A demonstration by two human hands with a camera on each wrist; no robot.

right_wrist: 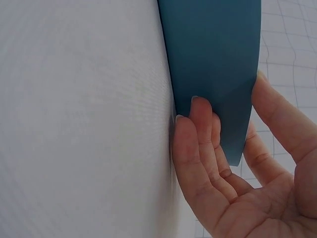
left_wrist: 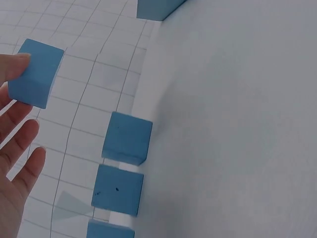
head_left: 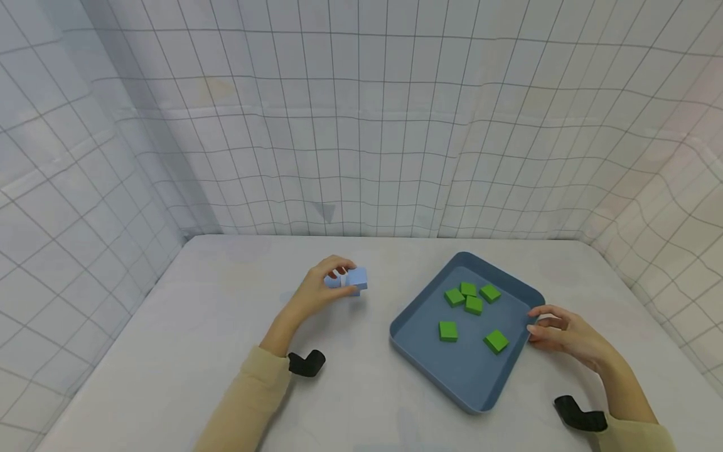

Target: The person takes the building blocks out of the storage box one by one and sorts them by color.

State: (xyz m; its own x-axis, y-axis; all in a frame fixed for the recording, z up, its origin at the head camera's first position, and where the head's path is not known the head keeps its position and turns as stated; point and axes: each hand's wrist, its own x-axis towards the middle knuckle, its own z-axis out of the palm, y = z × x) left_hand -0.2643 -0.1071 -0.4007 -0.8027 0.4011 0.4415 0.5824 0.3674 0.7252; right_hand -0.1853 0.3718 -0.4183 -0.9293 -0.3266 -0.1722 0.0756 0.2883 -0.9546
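Note:
My left hand (head_left: 319,292) pinches a light blue block (left_wrist: 37,74) between thumb and fingers, raised above the table. Just beyond it, in the left wrist view, several more blue blocks, one of them (left_wrist: 127,138) nearest the held one, stand in a row on the table; in the head view the hand and held block partly hide them. At the right, my right hand (head_left: 570,336) grips the side of a blue-grey tray (head_left: 435,373), thumb at the rim and fingers against the outer wall (right_wrist: 213,49). Several green square blocks (head_left: 473,305) lie scattered inside the tray.
The white table (head_left: 186,351) is enclosed by white sheets with a grid of dark lines (head_left: 361,125) at the back and sides. Black wrist mounts (head_left: 307,364) stick out from both sleeves. A blue corner (left_wrist: 156,9) shows at the left wrist view's top edge.

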